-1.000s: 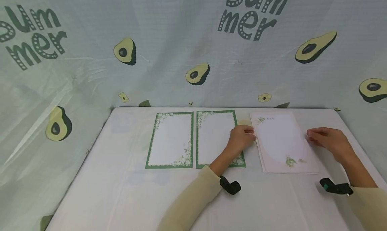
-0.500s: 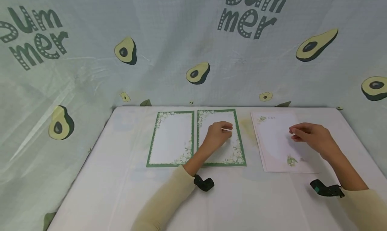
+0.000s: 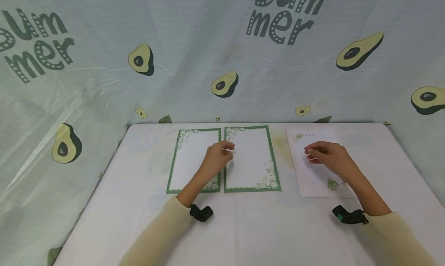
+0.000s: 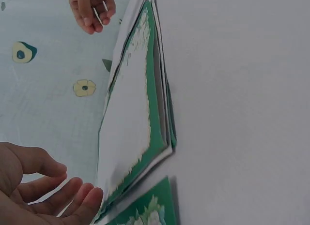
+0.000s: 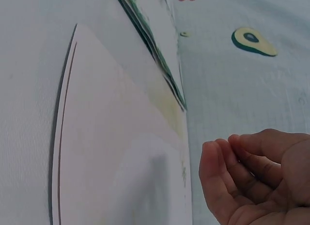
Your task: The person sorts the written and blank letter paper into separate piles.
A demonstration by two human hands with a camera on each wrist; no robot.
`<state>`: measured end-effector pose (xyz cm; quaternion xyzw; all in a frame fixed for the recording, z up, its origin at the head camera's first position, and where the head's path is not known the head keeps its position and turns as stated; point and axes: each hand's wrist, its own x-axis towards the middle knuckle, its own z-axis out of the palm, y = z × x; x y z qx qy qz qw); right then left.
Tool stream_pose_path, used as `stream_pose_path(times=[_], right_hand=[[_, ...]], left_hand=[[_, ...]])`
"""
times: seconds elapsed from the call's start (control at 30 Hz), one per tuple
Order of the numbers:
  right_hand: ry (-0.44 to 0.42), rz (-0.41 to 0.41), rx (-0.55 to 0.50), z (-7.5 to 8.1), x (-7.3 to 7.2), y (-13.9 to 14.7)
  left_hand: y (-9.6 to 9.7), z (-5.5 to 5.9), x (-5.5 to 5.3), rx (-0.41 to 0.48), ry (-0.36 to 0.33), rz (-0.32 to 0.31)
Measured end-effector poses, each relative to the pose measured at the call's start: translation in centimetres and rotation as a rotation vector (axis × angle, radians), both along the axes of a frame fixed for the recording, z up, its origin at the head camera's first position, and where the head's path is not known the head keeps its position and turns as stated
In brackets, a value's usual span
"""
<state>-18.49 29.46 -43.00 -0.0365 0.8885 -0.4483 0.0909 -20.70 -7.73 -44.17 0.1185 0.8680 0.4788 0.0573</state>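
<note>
In the head view, my left hand (image 3: 216,157) hovers over the gap between two green-bordered floral sheets, its fingers loosely bent with nothing in them. One green-bordered sheet (image 3: 187,154) lies to the left, partly covered by that hand. The other green-bordered sheet (image 3: 250,161) is in the middle; the left wrist view shows it as the top of a small stack of sheets (image 4: 128,109). My right hand (image 3: 328,157), fingers loosely curled and holding nothing, is above a pale pink stack of stationery (image 3: 309,183) with green plant prints. The right wrist view shows this pink stack's layered edge (image 5: 72,138).
A white cloth covers the table (image 3: 264,231). Behind and to the left hangs a pale curtain (image 3: 187,38) printed with avocados and lettering. Each wrist wears a black camera, such as the left wrist camera (image 3: 201,213).
My left hand has left the pink stack's left edge and moved left across the middle sheet. My right hand has moved left from the pink stack's right edge to over it.
</note>
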Motion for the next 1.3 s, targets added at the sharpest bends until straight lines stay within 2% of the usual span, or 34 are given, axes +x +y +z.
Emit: stream_pose_path(times=[0.3, 0.53, 0.7, 0.83, 1.07, 1.3], right_hand=[[0.003, 0.061, -0.092, -1.3, -0.9, -3.0], [-0.011, 0.093, -0.186, -2.2, -1.4, -4.8], [-0.027, 0.098, -0.172, -2.6, -1.9, -5.8], [-0.034, 0.086, -0.139, -2.9, -2.2, -6.3], [-0.070, 0.047, -0.144, -3.0, -2.7, -6.8], [-0.103, 0.056, -0.106, -3.1, -2.9, -7.0]], left_hand=[[-1.4, -0.5, 0.0, 0.004, -0.094, 0.085], [-1.9, -0.3, -0.5, -0.023, -0.152, 0.096], [-2.2, -0.3, -1.2, -0.064, -0.180, 0.089], [-2.3, -0.2, -1.4, -0.060, -0.206, 0.094], [-2.2, 0.1, -1.7, -0.094, -0.195, 0.068], [-1.7, 0.1, -2.0, -0.068, -0.220, 0.078]])
